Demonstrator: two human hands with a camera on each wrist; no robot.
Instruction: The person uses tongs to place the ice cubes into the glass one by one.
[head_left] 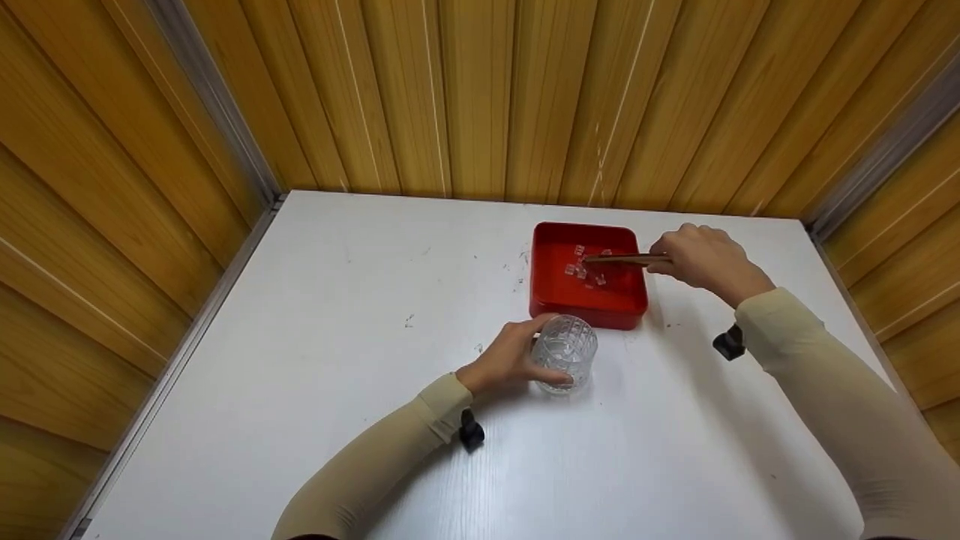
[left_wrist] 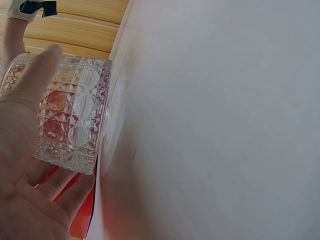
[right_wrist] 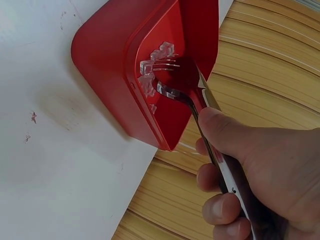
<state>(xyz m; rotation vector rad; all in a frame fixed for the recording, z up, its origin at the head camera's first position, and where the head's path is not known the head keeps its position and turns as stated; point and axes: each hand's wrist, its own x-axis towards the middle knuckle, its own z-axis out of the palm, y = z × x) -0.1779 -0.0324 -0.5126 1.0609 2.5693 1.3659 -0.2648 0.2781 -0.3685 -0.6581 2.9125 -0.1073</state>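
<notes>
My left hand [head_left: 510, 356] holds a clear cut-glass tumbler [head_left: 566, 349] on the white table, thumb on the near side and fingers round the far side. The left wrist view shows the tumbler's [left_wrist: 70, 110] patterned wall close up, with the thumb across it. Just beyond it stands a red square box [head_left: 585, 313] with several small clear cubes [head_left: 576, 270] inside. My right hand [head_left: 701, 259] grips metal tongs [right_wrist: 230, 180] from the right of the box. Their fork-shaped end [right_wrist: 167, 65] is down among the cubes; whether a cube is caught between the tips cannot be told.
The white table [head_left: 337, 300] carries small dark marks and scuffs. Wood-patterned panels [head_left: 480, 97] rise behind its far edge and at both sides. The box stands near that far edge, right of the middle.
</notes>
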